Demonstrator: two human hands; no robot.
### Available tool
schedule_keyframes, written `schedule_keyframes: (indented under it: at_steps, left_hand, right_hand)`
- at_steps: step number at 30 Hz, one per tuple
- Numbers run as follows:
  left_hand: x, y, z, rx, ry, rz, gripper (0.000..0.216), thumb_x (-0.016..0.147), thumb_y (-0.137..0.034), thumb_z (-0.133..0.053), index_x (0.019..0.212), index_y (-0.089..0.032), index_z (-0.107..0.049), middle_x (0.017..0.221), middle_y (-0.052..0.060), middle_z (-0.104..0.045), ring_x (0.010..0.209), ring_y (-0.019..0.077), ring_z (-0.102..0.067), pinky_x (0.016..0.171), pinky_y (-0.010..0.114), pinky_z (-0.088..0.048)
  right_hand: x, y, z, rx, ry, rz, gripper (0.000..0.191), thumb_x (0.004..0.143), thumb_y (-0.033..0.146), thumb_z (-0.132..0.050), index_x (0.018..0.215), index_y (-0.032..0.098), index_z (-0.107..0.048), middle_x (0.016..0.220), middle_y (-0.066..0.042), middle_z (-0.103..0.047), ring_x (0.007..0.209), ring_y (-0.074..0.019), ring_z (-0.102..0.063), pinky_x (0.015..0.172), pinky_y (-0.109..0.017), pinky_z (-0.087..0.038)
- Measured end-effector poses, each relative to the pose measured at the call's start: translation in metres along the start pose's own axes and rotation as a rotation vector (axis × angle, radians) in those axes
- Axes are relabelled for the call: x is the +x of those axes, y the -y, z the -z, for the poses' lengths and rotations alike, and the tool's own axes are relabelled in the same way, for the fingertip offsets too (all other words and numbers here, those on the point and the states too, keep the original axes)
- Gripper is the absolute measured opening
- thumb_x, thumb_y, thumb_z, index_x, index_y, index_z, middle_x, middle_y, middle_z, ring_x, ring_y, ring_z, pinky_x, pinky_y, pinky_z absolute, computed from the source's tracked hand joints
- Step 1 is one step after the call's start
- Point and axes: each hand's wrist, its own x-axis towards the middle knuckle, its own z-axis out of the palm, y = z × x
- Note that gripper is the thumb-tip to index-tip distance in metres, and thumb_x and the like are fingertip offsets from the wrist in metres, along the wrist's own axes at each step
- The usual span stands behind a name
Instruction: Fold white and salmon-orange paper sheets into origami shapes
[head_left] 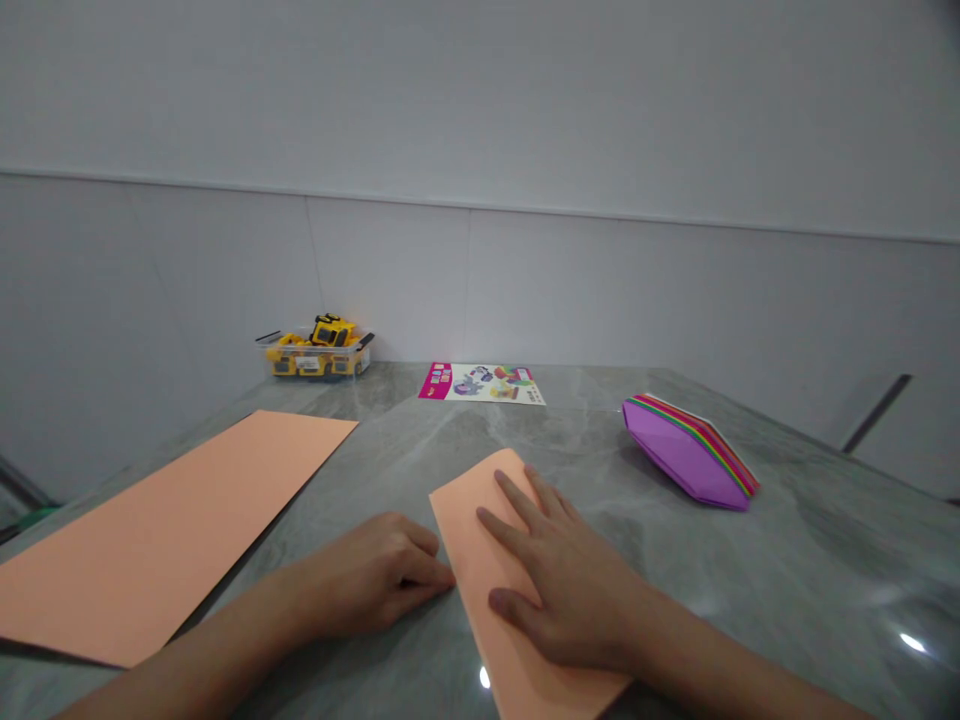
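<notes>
A folded sheet of orange paper (484, 585) lies on the grey marbled table in front of me, slanting from upper left to lower right. My right hand (551, 570) rests flat on it with the fingers spread. At the paper's left edge is my left hand (397, 570), its fingers curled and the fingertips pinched against that edge. Whether a bit of paper sits between those fingertips is hard to see, but they touch it. The lower end of the sheet runs out of the picture.
A larger orange sheet (195, 520) lies at the left. At the back stand a clear plastic box (311, 358) with yellow toy vehicles and a printed colourful booklet (482, 384). A purple folded-paper piece with rainbow-striped edges (679, 450) sits at the right. A white wall (570, 290) rises behind the table.
</notes>
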Motion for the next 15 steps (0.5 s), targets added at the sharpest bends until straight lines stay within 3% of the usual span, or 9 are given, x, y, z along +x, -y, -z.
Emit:
schedule_keyframes:
  at_steps: [15]
  left_hand:
    - [0.0022, 0.0003, 0.0037, -0.093, -0.007, -0.045, 0.025, 0.089, -0.011, -0.045, 0.068, -0.016, -0.057, 0.057, -0.002, -0.048, 0.052, 0.0092, -0.044, 0.050, 0.024, -0.027]
  right_hand:
    - [0.0000, 0.0004, -0.0023, -0.019, -0.022, 0.041, 0.068, 0.081, 0.050, -0.052, 0.141, 0.028, -0.032, 0.153, -0.010, -0.007, 0.136, -0.0401, 0.004, 0.107, -0.057, -0.010]
